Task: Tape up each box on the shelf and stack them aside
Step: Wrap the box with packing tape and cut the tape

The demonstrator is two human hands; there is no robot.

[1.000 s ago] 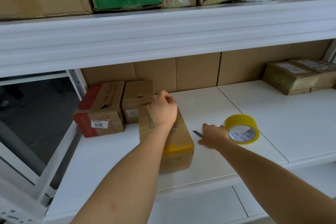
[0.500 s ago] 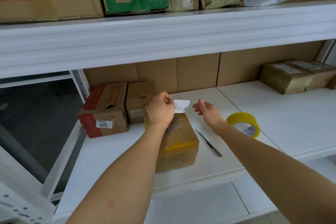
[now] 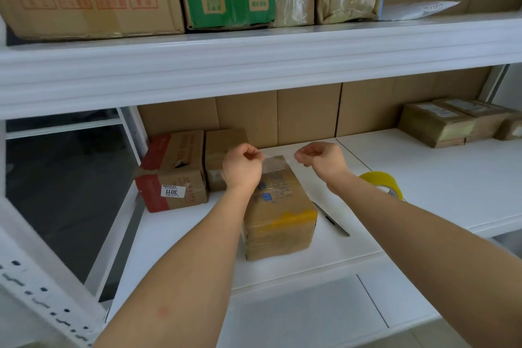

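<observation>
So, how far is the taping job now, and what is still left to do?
Done, it seems: two wrapped parcels stacked at the far right. In hand: the left hand and right hand each pinch an end of a clear tape strip above the middle box. The tape roll and cutter lie beside it. Left: pressing the strip down, moving this box, probably two boxes at the left.

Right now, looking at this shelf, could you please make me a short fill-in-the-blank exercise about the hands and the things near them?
1. Both hands, left and right, pinch a strip of clear ____ above the brown cardboard box.
2. The yellow tape roll lies to the ____ of that box.
3. The slim dark knife lies on the white ____.

Missing words: tape; right; shelf
</observation>
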